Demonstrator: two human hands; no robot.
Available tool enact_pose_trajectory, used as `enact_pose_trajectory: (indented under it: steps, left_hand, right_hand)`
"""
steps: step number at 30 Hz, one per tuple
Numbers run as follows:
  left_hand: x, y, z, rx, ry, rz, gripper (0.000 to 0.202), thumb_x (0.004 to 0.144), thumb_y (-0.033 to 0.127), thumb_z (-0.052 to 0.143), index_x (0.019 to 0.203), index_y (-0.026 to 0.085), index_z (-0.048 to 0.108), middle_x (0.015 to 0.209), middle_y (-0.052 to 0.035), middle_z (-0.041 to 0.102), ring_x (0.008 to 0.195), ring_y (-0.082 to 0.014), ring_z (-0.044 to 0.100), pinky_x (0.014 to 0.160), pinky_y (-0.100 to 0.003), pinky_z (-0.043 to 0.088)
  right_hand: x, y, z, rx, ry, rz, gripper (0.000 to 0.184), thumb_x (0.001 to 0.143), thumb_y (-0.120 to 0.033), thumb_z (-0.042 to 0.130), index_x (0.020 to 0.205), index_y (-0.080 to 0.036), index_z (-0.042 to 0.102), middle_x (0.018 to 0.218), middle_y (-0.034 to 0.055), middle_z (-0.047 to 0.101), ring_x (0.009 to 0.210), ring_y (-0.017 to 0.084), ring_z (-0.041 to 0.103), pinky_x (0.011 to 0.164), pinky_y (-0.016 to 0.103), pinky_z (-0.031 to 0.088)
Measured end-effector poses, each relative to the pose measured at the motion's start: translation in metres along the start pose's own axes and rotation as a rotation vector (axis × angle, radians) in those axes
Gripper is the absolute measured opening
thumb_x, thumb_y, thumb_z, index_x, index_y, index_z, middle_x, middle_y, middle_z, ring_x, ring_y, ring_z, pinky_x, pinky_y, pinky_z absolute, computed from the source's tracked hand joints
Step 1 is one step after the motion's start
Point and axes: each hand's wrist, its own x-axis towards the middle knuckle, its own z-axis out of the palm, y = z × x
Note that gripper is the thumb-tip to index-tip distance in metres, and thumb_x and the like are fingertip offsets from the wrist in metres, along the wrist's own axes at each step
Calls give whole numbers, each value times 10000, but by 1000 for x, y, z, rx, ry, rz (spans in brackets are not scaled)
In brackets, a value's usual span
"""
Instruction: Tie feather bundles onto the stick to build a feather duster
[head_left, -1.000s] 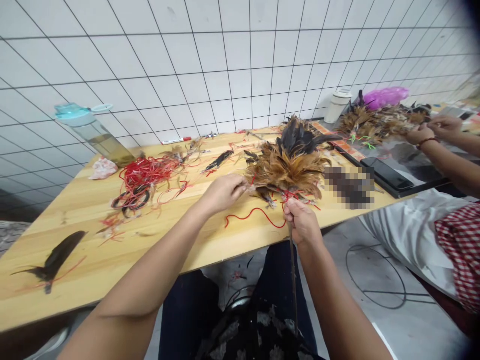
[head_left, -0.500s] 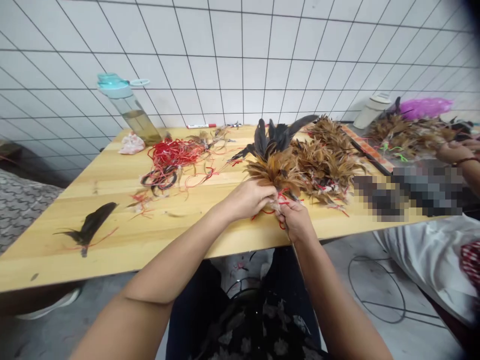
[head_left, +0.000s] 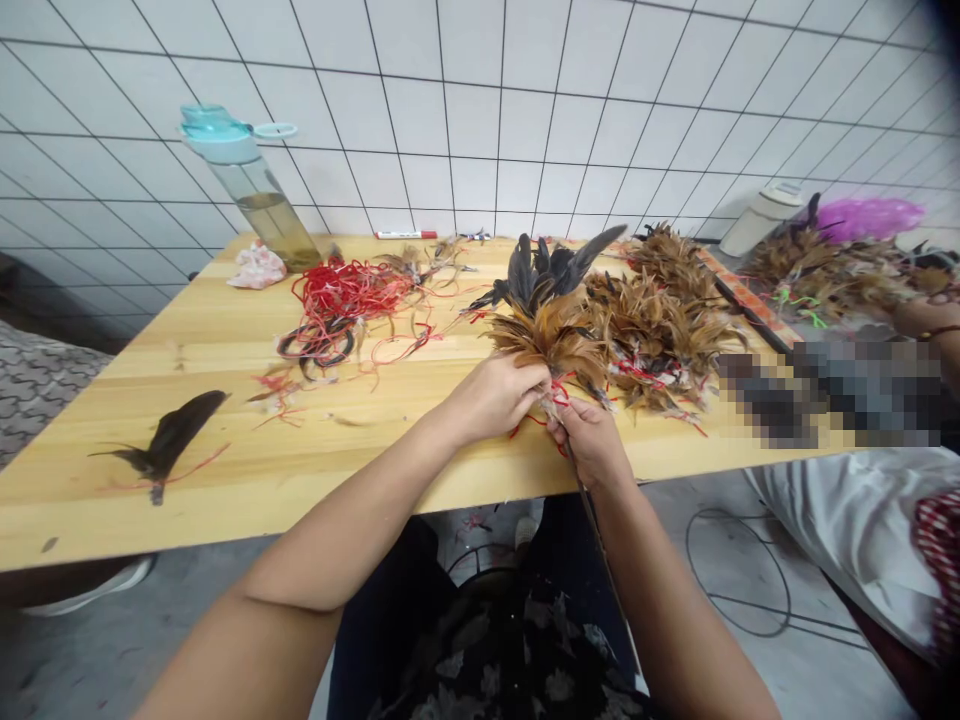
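Observation:
My left hand (head_left: pixel 504 400) is closed around the base of a feather bundle (head_left: pixel 551 325), whose brown feathers fan out below tall black ones. Right beside it, my right hand (head_left: pixel 592 436) pinches the bundle's pale lower end, where red string (head_left: pixel 559 393) shows. A thin stick (head_left: pixel 600 540) runs down from that hand past the table edge toward my lap. Exactly how the fingers meet the stick and string is partly hidden. Touching the bundle's right side is a heap of brown feather bunches (head_left: pixel 656 320) with red ties.
A tangle of red string (head_left: pixel 349 295), a water bottle (head_left: pixel 255 190) and a crumpled bag (head_left: pixel 257 266) lie left on the wooden table (head_left: pixel 390 470). A black feather (head_left: pixel 174 440) rests near the front left. At right, a co-worker's hand (head_left: pixel 930 315) is by more feathers (head_left: pixel 817 265).
The camera view has tilted slightly, shifting the scene. Both hands keep their grip at the bundle's base, and the right fingers have shifted a little. The stick below now shows more clearly.

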Motion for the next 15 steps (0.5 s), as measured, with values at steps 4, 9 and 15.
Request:
enact_pose_trajectory:
  steps: [4, 9, 15]
  left_hand:
    - [1, 5, -2, -9, 15, -11, 139, 880, 140, 473, 817, 171, 593, 780, -36, 633, 748, -157, 577, 699, -277, 435]
    - [-1, 10, -2, -6, 20, -45, 109, 874, 156, 500, 826, 168, 597, 775, -32, 651, 739, -155, 588, 679, -269, 430]
    - [-3, 10, -1, -49, 6, -68, 92, 854, 148, 523, 835, 169, 610, 783, -26, 663, 734, -146, 598, 673, -260, 428]
  right_hand:
    - [-5, -3, -2, -14, -23, -48, 482, 647, -650, 699, 578, -187, 585, 505, -12, 531, 408, 81, 382, 382, 230, 262]
    - [-9, -9, -7, -22, -102, -79, 449, 655, -602, 722, 573, -179, 594, 506, -20, 525, 414, 78, 394, 412, 232, 290]
    - [-11, -7, -12, -36, -193, -90, 389, 652, -543, 744, 644, -169, 637, 542, -19, 553, 449, 79, 419, 451, 230, 315]
